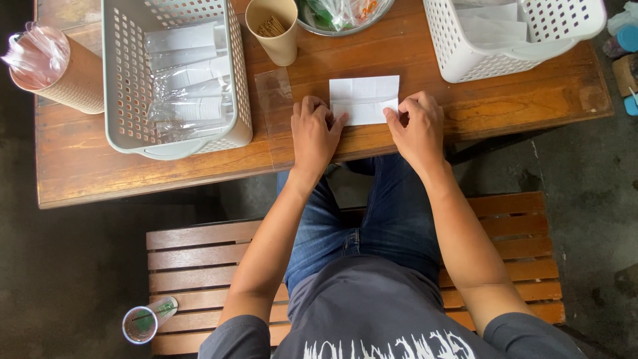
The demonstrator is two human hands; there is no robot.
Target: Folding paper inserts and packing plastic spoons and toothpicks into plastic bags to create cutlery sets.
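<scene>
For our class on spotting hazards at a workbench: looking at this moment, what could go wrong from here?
1. The white folded paper napkin lies near the wooden table's front edge; a slip of the left hand or right hand might push it off.
2. The tan paper cup of wooden toothpicks stands just behind; reaching past could tip it.
3. The clear plastic sleeve overhangs nothing visibly, yet looks light enough to slide away.

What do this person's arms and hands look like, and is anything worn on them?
Both arms are bare from short dark grey sleeves down. The left hand and right hand wear no gloves, and no rings, watch or bracelets show. The sleeves belong to a dark grey T-shirt with a white print, worn over blue jeans.
</scene>
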